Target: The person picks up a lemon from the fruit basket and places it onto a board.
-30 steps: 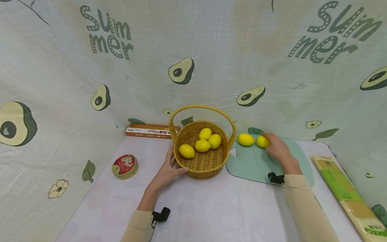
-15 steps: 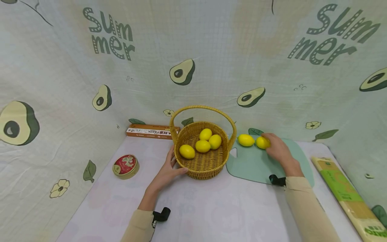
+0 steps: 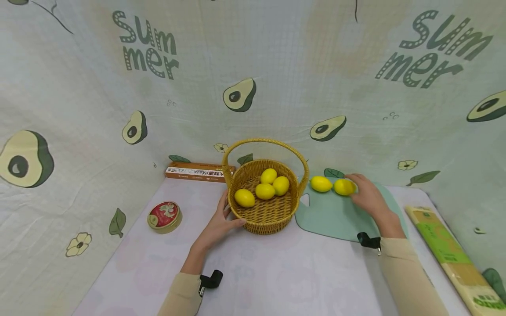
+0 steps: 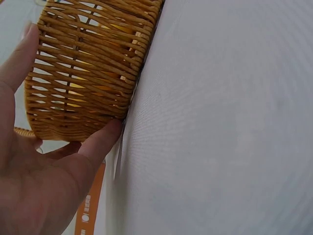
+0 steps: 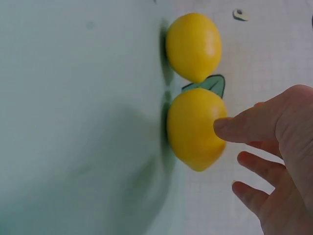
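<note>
A round wicker basket (image 3: 272, 226) with a tall handle holds several yellow lemons (image 3: 265, 191). My left hand (image 3: 216, 226) rests against its left side, thumb at the front and fingers along the wall; in the left wrist view the visible fingers lie fairly straight on the weave (image 4: 88, 63). Two more lemons stand end to end on a pale green cutting board (image 3: 328, 219). My right hand (image 3: 371, 199) is beside the right-hand lemon (image 5: 193, 127), its fingers loose and spread. In the right wrist view the thumb overlaps that lemon, the other fingers apart from it; the other lemon (image 5: 193, 46) is untouched.
Behind the basket lies a brown pasta box (image 3: 197, 172). A round red-and-gold tin (image 3: 164, 217) sits at left on the table. Along the right edge is a long noodle packet (image 3: 450, 252). A printed cloth (image 3: 284, 87) hangs close behind everything.
My right hand has drawn slightly back to the right from the right-hand lemon, uncovering more of it. My left hand and the basket have stayed in place.
</note>
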Motion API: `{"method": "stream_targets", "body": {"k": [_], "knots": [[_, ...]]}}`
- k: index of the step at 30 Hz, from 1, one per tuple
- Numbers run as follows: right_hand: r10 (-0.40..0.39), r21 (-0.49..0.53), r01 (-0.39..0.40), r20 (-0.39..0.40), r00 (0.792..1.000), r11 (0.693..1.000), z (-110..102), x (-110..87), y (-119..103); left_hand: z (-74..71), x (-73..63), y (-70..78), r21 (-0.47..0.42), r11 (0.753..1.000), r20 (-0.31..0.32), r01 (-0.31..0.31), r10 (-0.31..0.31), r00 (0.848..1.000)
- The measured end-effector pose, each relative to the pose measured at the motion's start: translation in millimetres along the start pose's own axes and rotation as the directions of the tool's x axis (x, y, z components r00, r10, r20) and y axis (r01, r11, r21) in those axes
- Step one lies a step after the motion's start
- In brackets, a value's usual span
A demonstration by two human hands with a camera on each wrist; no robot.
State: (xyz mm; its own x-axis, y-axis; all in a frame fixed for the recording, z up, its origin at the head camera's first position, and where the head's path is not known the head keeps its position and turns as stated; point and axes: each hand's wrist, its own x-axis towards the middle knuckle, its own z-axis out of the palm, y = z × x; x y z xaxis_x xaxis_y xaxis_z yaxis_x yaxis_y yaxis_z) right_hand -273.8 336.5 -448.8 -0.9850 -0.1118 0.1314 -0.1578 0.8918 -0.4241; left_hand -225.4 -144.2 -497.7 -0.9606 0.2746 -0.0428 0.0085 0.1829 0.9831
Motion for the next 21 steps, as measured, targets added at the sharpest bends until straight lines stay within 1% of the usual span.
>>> {"method": "stream_targets", "body": {"k": [6, 11, 17, 21], "knots": [[-0.019, -0.036, 0.018, -0.005, 1.0, 0.999, -8.4, -10.5, -12.8, 0.5, 0.6, -0.2, -0.007, 1.0, 0.001, -0.01, 0.01, 1.0], [-0.052, -0.029, 0.051, -0.025, 0.998, 0.998, -11.2, -20.1, -26.1, 1.8, 0.9, -1.3, -0.01, 1.0, -0.01, -0.01, 0.01, 1.0], [-0.083, -0.001, 0.083, -0.047, 0.995, 0.997, -7.9, -32.1, -45.0, 2.0, 0.0, -1.4, -0.011, 1.0, -0.018, -0.013, 0.013, 1.0], [-0.117, 0.015, 0.119, -0.1, 0.988, 0.993, -2.2, -39.8, -56.9, 1.6, 0.6, -1.3, -0.011, 1.0, -0.018, -0.007, 0.007, 1.0]]}}
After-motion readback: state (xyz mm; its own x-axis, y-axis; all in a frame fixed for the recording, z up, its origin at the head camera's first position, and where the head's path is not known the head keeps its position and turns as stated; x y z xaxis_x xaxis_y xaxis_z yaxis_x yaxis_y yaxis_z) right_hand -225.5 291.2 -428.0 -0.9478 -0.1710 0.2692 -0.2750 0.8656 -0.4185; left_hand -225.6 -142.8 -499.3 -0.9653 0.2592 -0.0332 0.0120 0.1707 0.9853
